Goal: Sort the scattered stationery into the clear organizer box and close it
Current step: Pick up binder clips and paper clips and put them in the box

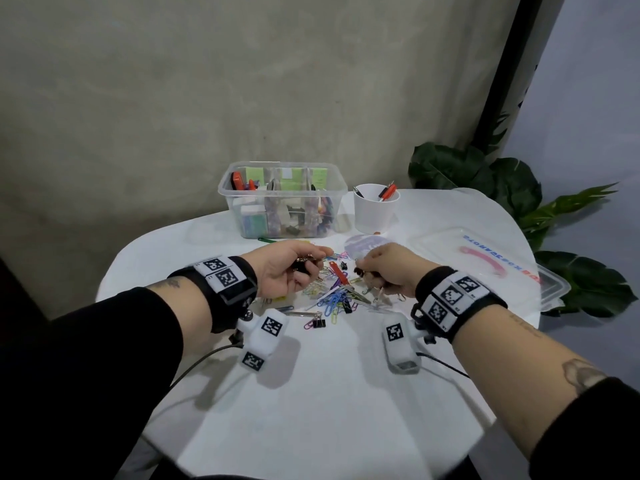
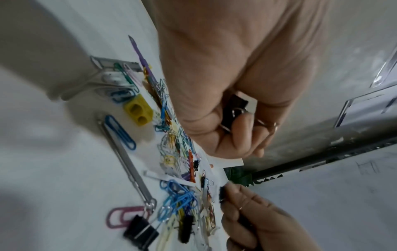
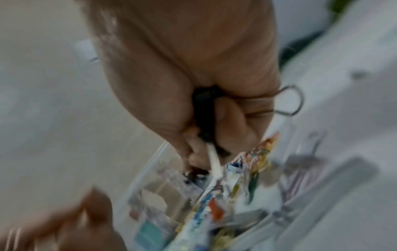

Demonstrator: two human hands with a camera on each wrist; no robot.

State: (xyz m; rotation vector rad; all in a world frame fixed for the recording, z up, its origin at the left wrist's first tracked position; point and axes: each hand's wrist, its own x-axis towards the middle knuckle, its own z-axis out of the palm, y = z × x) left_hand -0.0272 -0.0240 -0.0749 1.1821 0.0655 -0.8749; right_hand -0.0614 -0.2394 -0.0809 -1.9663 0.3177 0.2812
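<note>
The clear organizer box [image 1: 282, 199] stands open at the back of the white table [image 1: 329, 375], partly filled with stationery. Its lid [image 1: 485, 261] lies flat to the right. A heap of coloured paper clips [image 1: 332, 296], black binder clips [image 2: 139, 231] and a yellow sharpener [image 2: 138, 110] is scattered mid-table. My left hand [image 1: 294, 268] hovers over the heap's left side, its fingers curled round black binder clips [image 2: 235, 108]. On the heap's right, my right hand [image 1: 384, 271] also grips black binder clips [image 3: 206, 108], a wire handle sticking out; that view is blurred.
A white cup [image 1: 375, 209] with pens stands right of the box. A round pale sticker sheet [image 1: 367, 245] lies behind the heap. Green plant leaves [image 1: 512, 202] crowd the table's far right edge. Cables run off both wrists over the near table.
</note>
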